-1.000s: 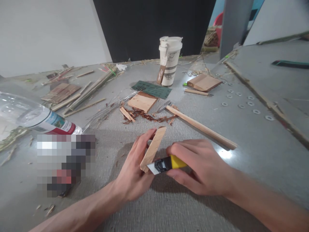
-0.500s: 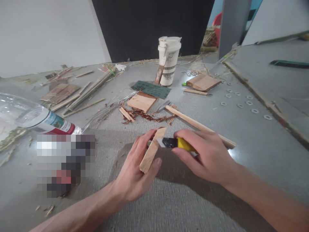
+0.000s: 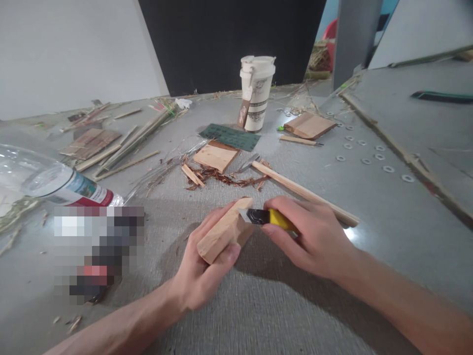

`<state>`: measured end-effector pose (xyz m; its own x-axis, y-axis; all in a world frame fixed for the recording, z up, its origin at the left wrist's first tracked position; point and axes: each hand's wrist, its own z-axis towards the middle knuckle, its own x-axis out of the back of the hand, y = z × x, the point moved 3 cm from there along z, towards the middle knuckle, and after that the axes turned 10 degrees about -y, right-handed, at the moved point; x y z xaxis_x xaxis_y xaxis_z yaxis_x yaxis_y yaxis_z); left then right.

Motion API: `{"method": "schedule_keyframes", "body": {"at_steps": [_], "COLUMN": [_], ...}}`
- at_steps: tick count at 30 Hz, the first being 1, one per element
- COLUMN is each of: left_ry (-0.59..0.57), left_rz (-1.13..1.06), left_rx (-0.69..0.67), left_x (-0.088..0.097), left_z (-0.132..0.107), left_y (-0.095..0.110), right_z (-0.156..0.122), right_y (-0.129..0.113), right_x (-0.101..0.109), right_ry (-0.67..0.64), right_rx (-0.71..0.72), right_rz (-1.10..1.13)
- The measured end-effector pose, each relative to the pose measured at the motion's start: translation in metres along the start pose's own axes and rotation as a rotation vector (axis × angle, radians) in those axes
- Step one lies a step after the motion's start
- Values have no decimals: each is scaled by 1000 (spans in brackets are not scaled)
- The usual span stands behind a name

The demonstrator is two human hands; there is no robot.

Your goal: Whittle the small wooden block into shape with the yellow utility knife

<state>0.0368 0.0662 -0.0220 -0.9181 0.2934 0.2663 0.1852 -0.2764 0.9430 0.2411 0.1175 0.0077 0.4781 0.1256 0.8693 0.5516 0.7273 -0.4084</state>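
Observation:
My left hand (image 3: pixel 207 266) grips a small pale wooden block (image 3: pixel 223 229), its thumb along the near side and its fingers behind. In my right hand (image 3: pixel 314 231) is a yellow and black utility knife (image 3: pixel 260 217), its short blade pointing left. The blade tip lies at the block's upper right part; whether it cuts into the wood I cannot tell. Just beyond my hands, a square wooden piece (image 3: pixel 216 157) lies among dark brown shavings (image 3: pixel 221 178). A long wooden-handled tool (image 3: pixel 306 192) with a metal end rests behind my right hand.
A plastic bottle (image 3: pixel 62 177) lies at the left, above a pixelated patch. Behind the wood are a green sheet (image 3: pixel 231 137) and a lidded white cup (image 3: pixel 257 93). At the right are a wooden board (image 3: pixel 310 126), several washers (image 3: pixel 379 157) and a long strip (image 3: pixel 406 153).
My left hand has turned the wooden block, so a broader face shows, and its near end has shifted left. The knife stays close to the block, slightly higher in view.

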Motion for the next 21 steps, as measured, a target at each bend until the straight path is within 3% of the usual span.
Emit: {"method": "schedule_keyframes", "body": {"at_steps": [8,15,21], "left_ry": [106,88,104], "left_rz": [113,244,206], "left_rx": [-2,-234,-153], "left_x": [3,5,5], "left_z": [-8,-3,-2], "left_y": [4,18,24], "right_z": [0,-3,-3], "right_y": [-7,-9,-11], "right_x": [3,4,6], "right_ry": [5,18,22], "right_rx": [49,76,80], "right_rz": [-21,-61,-73]}}
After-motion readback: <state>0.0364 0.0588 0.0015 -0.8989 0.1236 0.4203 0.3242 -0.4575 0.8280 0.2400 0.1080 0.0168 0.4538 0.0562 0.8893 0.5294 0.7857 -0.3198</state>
